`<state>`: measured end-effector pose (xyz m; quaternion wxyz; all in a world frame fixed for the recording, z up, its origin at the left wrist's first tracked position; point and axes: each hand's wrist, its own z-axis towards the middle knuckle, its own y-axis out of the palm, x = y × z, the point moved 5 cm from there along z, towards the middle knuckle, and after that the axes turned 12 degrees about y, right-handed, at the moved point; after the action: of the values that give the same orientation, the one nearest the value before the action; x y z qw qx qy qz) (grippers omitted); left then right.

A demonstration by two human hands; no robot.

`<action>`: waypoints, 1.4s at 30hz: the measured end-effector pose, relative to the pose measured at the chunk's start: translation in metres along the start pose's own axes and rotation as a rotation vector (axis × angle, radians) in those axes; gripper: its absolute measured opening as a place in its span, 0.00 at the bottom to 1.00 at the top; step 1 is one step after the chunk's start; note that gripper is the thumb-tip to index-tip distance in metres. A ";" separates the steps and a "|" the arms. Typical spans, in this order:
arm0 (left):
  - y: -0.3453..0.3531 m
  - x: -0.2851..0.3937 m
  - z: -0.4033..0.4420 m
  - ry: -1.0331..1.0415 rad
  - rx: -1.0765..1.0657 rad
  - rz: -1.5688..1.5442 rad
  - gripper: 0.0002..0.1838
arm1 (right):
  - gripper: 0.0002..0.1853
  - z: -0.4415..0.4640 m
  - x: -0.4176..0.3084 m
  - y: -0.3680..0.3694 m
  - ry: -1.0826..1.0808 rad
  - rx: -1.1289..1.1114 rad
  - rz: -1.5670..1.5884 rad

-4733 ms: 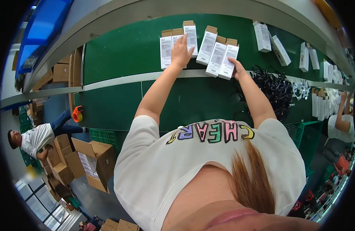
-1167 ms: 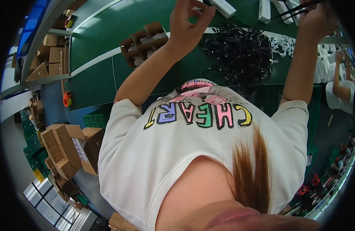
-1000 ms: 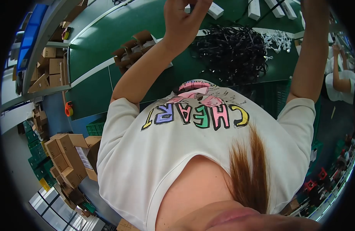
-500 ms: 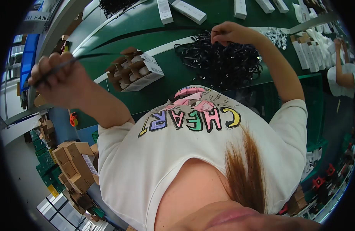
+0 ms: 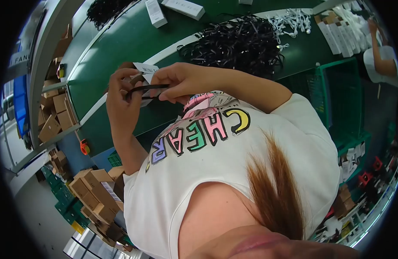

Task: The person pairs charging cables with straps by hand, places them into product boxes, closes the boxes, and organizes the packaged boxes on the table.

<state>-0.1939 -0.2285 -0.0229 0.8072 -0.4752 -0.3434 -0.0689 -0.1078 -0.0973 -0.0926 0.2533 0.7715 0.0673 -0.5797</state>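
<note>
Between both hands: one black strap (image 5: 150, 87), bent in a curve, above the near part of the green surface (image 5: 134, 41). Left hand (image 5: 122, 96): grip clenched on one end of the strap. Right hand (image 5: 178, 82): grip pinching the other end between thumb and fingers. Right behind the hands, a box group (image 5: 146, 68), white with brown flaps, "MINI" printed on one; mostly covered by the fingers, count can't be told.

On the surface: one big black strap pile (image 5: 235, 43), right of the hands, pieces too tangled to count. One white cord pile (image 5: 291, 21) just beside it. Second, smaller dark pile (image 5: 104, 11) at upper left. Loose white boxes: two whole ones near each other at the far side, first box (image 5: 156, 13) and second box (image 5: 183, 7), plus a third box (image 5: 245, 1) cut by the top edge. Far right, box row (image 5: 330, 39), at least four, close together.

Containers: green crate (image 5: 320, 93) by the right edge; below it a green bin (image 5: 366, 143) with several white packs (image 5: 351, 160) inside, uncounted. Left floor: open carton (image 5: 101, 175) with a white stack (image 5: 111, 190) inside. One orange tape dispenser (image 5: 84, 147) at the left corner. Co-worker's arm (image 5: 379, 64) at far right.
</note>
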 end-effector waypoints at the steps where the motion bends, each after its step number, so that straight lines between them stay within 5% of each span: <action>1: 0.021 0.007 0.007 0.012 0.089 -0.268 0.20 | 0.14 -0.012 -0.006 -0.005 -0.021 0.115 -0.035; 3: 0.061 0.005 0.002 0.022 0.162 -0.549 0.19 | 0.13 -0.038 -0.017 -0.013 -0.040 0.248 -0.067; 5: 0.124 -0.003 -0.023 -0.026 -0.526 -1.022 0.11 | 0.11 -0.074 -0.033 -0.023 -0.233 0.226 -0.123; 6: 0.127 -0.013 -0.025 -0.023 -0.536 -1.029 0.11 | 0.08 -0.097 -0.040 -0.037 -0.239 0.129 -0.054; 10: 0.112 -0.054 -0.024 -0.096 -0.211 -1.777 0.05 | 0.09 -0.200 -0.014 -0.121 -0.235 0.664 -0.264; 11: 0.114 -0.050 -0.021 -0.099 -0.213 -1.782 0.05 | 0.10 -0.213 0.012 -0.147 -0.168 0.841 -0.277; 13: 0.111 -0.037 -0.007 -0.099 -0.105 -1.186 0.02 | 0.11 -0.242 0.085 -0.198 -0.096 1.015 -0.286; 15: 0.105 -0.026 0.003 -0.088 0.000 -0.583 0.02 | 0.11 -0.284 0.174 -0.252 0.518 1.430 -0.779; 21: 0.122 -0.021 0.007 -0.084 0.035 -1.022 0.05 | 0.09 -0.295 0.263 -0.283 0.803 1.465 -1.232; 25: 0.145 -0.029 -0.019 -0.511 -0.135 -1.274 0.05 | 0.09 -0.314 0.264 -0.289 0.717 1.466 -1.242; 31: 0.155 -0.024 -0.034 -0.531 -0.201 -1.044 0.06 | 0.14 -0.329 0.289 -0.266 0.926 1.363 -1.181; 36: 0.149 -0.023 -0.035 -0.473 -0.228 -0.877 0.09 | 0.10 -0.311 0.275 -0.232 0.674 1.377 -1.436; 40: 0.146 -0.023 -0.032 -0.402 -0.170 -0.803 0.15 | 0.06 -0.343 0.283 -0.249 1.237 1.399 -0.986; 42: 0.142 -0.026 -0.032 -0.393 -0.182 -0.771 0.18 | 0.06 -0.374 0.289 -0.274 1.117 1.591 -0.924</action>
<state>-0.1362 -0.1836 -0.1508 0.5966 -0.3857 -0.6350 -0.3033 0.1971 0.2601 -0.3716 -0.6317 0.7702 0.0621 -0.0621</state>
